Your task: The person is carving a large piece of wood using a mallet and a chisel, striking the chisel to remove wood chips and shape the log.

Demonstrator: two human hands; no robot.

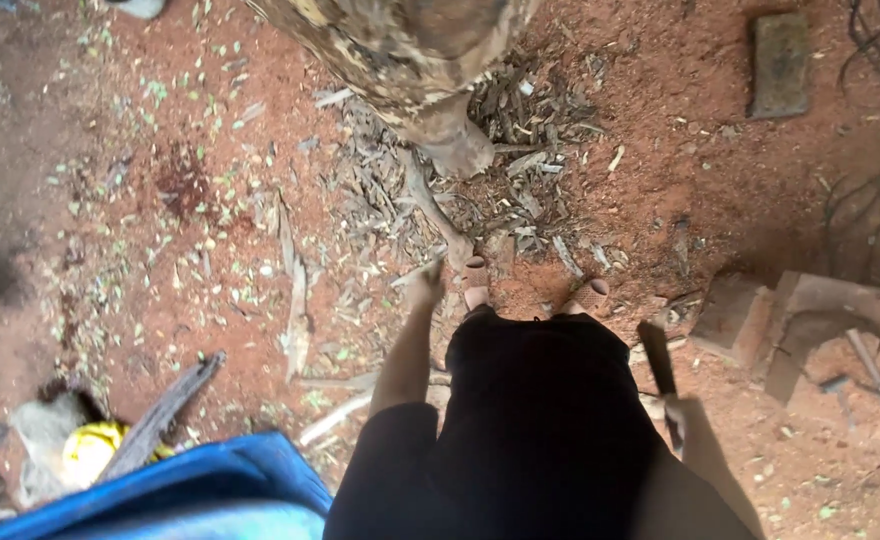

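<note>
Left hand [422,288]: reaching down to a thin root [430,205] by the tree trunk [400,50].
Right hand [682,420]: gripping a dark blade [657,358].
Ground [160,180]: red soil with wood chips [530,180].
Lower left corner: blue bin [210,495].
</note>
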